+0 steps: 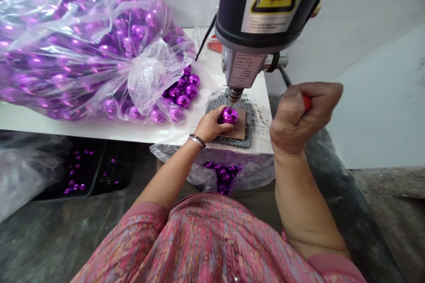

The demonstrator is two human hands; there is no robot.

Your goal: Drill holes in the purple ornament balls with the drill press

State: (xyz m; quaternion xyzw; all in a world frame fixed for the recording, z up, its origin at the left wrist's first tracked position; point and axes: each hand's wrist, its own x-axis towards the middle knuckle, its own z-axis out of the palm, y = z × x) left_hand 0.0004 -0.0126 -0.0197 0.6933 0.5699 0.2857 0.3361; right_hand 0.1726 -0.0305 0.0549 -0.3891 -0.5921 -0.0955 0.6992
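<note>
My left hand grips a shiny purple faceted ball between thumb and fingers. The ball sits on a brown board on the grey base plate of a drill press. Right above the ball's top is the drill chuck with its thin bit; whether the tip is inside the ball I cannot tell. My right hand, raised at the right, is wrapped round the drill press lever, whose red knob shows between the fingers.
A large clear plastic bag of purple balls lies on the white table, several loose balls spilling from its mouth. Dark shavings surround the base. Below the table edge hangs an open bag with more balls. Dark crates stand lower left.
</note>
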